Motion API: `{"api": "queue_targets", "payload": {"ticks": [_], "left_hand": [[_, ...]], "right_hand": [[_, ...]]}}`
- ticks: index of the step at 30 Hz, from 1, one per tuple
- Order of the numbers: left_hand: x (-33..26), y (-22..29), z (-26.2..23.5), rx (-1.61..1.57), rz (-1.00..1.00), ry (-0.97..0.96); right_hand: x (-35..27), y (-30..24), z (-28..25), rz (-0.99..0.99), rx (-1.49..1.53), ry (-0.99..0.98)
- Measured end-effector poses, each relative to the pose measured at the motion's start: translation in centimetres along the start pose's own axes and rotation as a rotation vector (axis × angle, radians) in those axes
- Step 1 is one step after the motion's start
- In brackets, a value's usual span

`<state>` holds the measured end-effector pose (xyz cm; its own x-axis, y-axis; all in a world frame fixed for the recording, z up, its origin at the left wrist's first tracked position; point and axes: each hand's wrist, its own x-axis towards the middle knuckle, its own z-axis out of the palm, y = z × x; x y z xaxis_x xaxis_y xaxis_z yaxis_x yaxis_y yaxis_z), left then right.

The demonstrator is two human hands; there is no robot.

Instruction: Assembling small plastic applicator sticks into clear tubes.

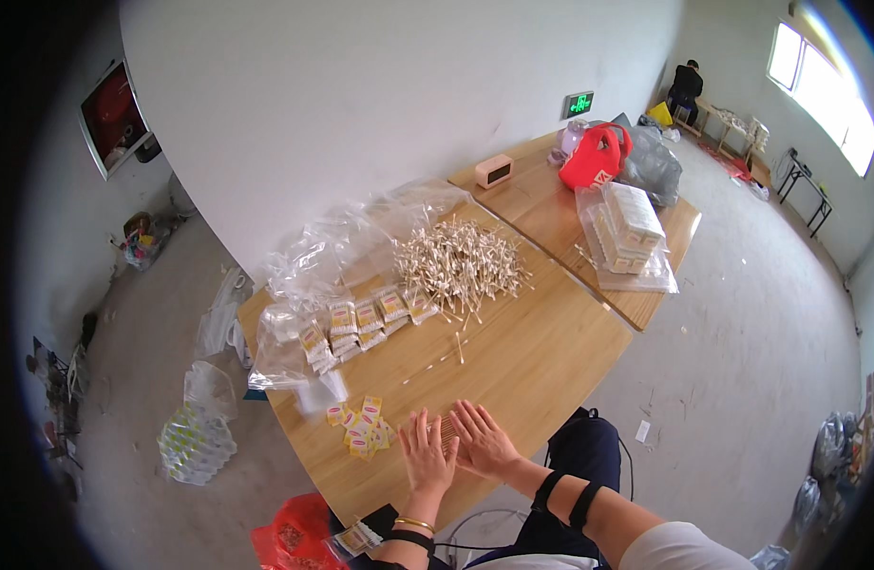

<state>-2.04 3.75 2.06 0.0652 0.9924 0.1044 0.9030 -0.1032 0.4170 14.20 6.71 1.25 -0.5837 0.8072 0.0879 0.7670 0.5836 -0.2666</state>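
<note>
My left hand [428, 458] and my right hand [486, 440] meet near the front edge of the wooden table, fingers stretched out. Between them lies a small row of cotton swabs [447, 432], partly hidden by my fingers; both hands touch it from either side. Just left of my left hand is a loose pile of yellow and white paper labels [366, 429]. Farther up the table rises a big heap of loose cotton swabs [461, 264], with a few stray swabs [460, 349] in front. Filled small packs of swabs [369, 317] stand in rows left of the heap.
Clear plastic bags [313, 252] line the wall side. A second table bears a pink clock [494, 171], a red bag [597, 157], a grey plastic bag [654, 166] and stacked white packs [632, 217]. A red bag [296, 534] hangs at the near edge. Another person [686, 85] sits far off.
</note>
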Motion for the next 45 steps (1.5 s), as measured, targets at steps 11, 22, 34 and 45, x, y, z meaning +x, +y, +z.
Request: {"api": "queue_targets", "payload": {"ticks": [11, 22, 34, 45], "left_hand": [[3.3, -1.9, 0.3, 0.170, 0.026, 0.075], [0.2, -0.6, -0.7, 0.014, 0.046, -0.064], [-2.5, -0.4, 2.0, 0.089, -0.081, -0.046], [-2.9, 0.5, 0.3, -0.002, -0.061, -0.021]], "right_hand": [[0.1, -0.5, 0.0, -0.013, 0.004, 0.068], [-0.5, 0.5, -0.7, 0.020, 0.045, 0.015], [0.6, 0.4, -0.6, -0.076, 0.031, -0.009], [0.9, 0.4, 0.4, -0.058, -0.103, -0.054]]}}
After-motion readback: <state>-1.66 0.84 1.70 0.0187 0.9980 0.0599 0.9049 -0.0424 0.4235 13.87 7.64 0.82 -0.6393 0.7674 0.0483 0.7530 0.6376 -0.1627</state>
